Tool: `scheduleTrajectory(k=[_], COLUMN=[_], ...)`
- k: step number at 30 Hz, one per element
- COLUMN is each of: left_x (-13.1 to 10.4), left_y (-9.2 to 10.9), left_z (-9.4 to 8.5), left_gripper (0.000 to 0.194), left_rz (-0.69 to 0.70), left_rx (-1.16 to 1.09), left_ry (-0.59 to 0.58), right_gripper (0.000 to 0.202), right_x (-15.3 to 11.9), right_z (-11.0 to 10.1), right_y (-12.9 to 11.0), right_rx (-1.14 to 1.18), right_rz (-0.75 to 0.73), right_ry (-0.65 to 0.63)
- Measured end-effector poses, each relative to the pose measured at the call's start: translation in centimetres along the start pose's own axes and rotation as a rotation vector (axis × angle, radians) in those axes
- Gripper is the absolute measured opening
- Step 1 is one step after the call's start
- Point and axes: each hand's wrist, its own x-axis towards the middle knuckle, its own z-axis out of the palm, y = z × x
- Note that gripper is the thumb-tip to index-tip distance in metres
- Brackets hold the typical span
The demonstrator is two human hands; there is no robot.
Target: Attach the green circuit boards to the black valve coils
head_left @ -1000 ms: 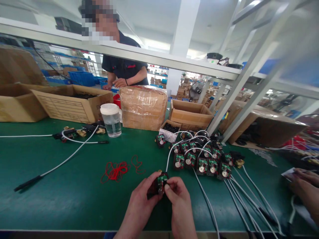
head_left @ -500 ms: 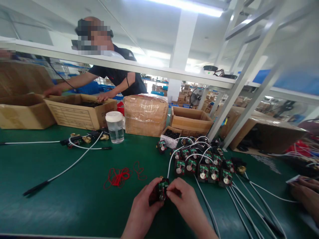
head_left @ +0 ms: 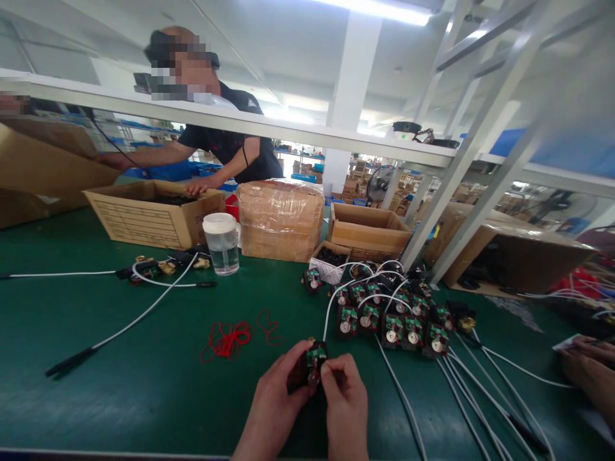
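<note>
My left hand (head_left: 275, 396) grips a small black housing with a green circuit board (head_left: 316, 354) between thumb and fingers, just above the green table. A white cable (head_left: 328, 314) runs up from behind it. My right hand (head_left: 346, 398) is closed in a pinch against the right side of this housing; what its fingertips hold is too small to make out. To the right stand several similar housings with green boards (head_left: 391, 330), each showing a round pale part, with white cables among them. Left of my hands lies a loose tangle of thin red wire (head_left: 229, 339).
A lidded plastic jug of clear liquid (head_left: 223, 246) stands before a taped carton (head_left: 281, 221). Open boxes (head_left: 144, 218) line the back, where a co-worker (head_left: 235, 153) reaches in. Metal posts (head_left: 461, 186) rise at right. Another person's hand (head_left: 589, 365) is at the right edge.
My right hand has turned more upright, its wrist swinging left, still pinching at the housing. At the far left, the co-worker has tilted up a carton.
</note>
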Motion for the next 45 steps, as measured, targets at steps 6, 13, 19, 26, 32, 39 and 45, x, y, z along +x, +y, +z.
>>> scheduleTrajectory(k=[6,13,19,26,32,39,45], left_x=[0.1,0.1,0.1,0.2,0.2,0.3,0.1], left_y=[0.0,0.2,0.1,-0.4,-0.1,-0.8,-0.8], left_z=[-0.1,-0.2,-0.1,-0.2,-0.2,-0.2,-0.1], left_gripper=[0.062,0.064,0.063,0.062,0.063,0.069,0.071], left_rz=[-0.007,-0.015,-0.023,-0.025,-0.006,0.011,-0.008], left_rx=[0.006,0.033,0.057,0.033,0.012,0.030,0.039], left_ry=[0.006,-0.016,-0.012,-0.018,-0.036,-0.030,-0.040], right_gripper=[0.024,0.009,0.014,0.029,0.026,0.012,0.008], right_x=[-0.4,1.5,0.7,-1.1,0.1,3.4,4.8], right_z=[0.1,-2.1,-1.1,1.2,-0.4,-3.2,-3.8], right_y=[0.2,-2.0,-0.7,0.8,-0.4,-3.9,-4.8], right_rx=[-0.014,-0.098,-0.103,-0.070,-0.054,-0.201,-0.368], right_rz=[-0.016,-0.097,-0.067,0.008,0.084,0.055,-0.054], right_ry=[0.005,-0.225,-0.120,0.139,-0.060,-0.434,-0.484])
